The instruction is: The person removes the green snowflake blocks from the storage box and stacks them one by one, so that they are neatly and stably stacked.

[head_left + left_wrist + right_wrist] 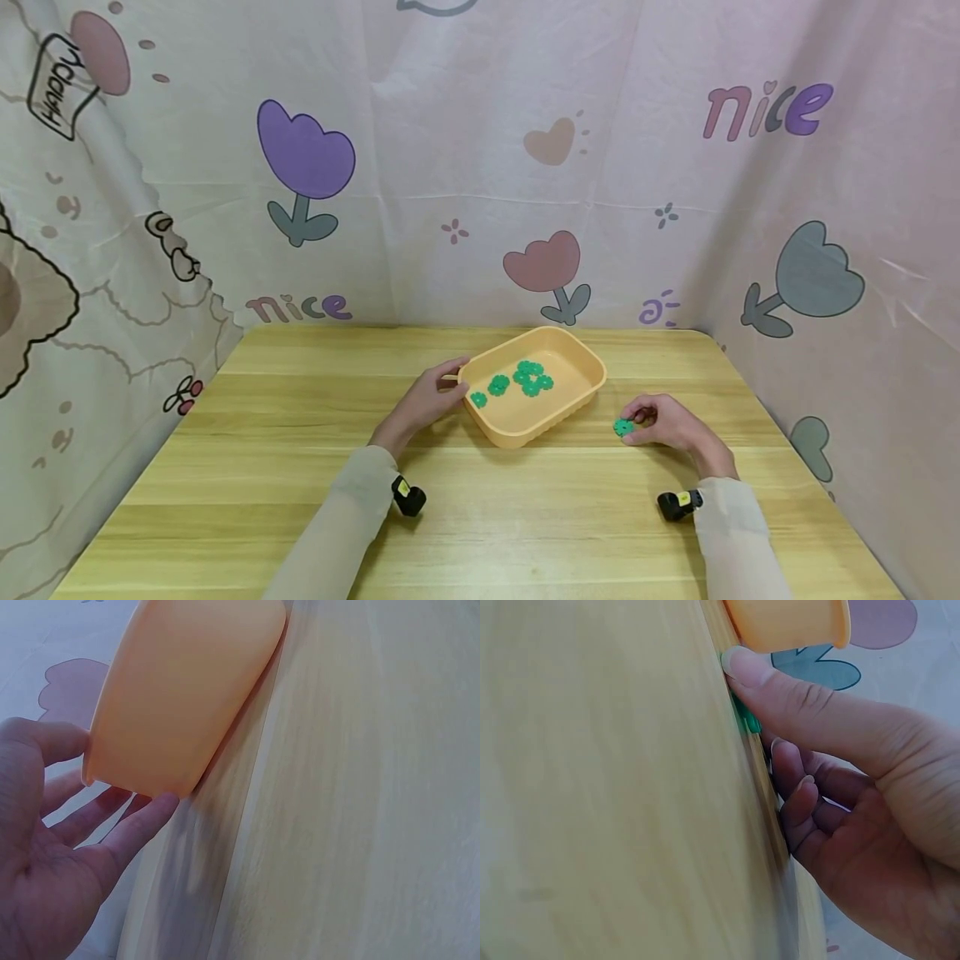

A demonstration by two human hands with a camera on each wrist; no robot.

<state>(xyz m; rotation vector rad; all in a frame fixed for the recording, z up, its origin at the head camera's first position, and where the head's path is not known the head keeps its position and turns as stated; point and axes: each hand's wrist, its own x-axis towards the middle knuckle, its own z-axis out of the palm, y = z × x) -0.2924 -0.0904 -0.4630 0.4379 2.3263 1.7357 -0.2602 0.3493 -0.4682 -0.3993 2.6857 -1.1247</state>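
A yellow plastic tray (573,367) with rounded corners sits at an angle near the middle of the table. My left hand (426,404) holds its left end, thumb and fingers around the rim; the left wrist view shows the tray's outer wall (180,690) against the fingertips. Several green flower-shaped plastic discs (529,370) lie inside, most of them grouped near the tray's centre. To the right of the tray, my right hand (675,427) pinches another green disc (623,427) by its edge, low at the tabletop. From the right wrist, the thumb partly covers this disc (748,718).
Both arms reach across a light wood-grain table (247,450). A patterned curtain (420,150) hangs behind the table and along its sides. Each wrist carries a small black camera, such as the left one (408,497).
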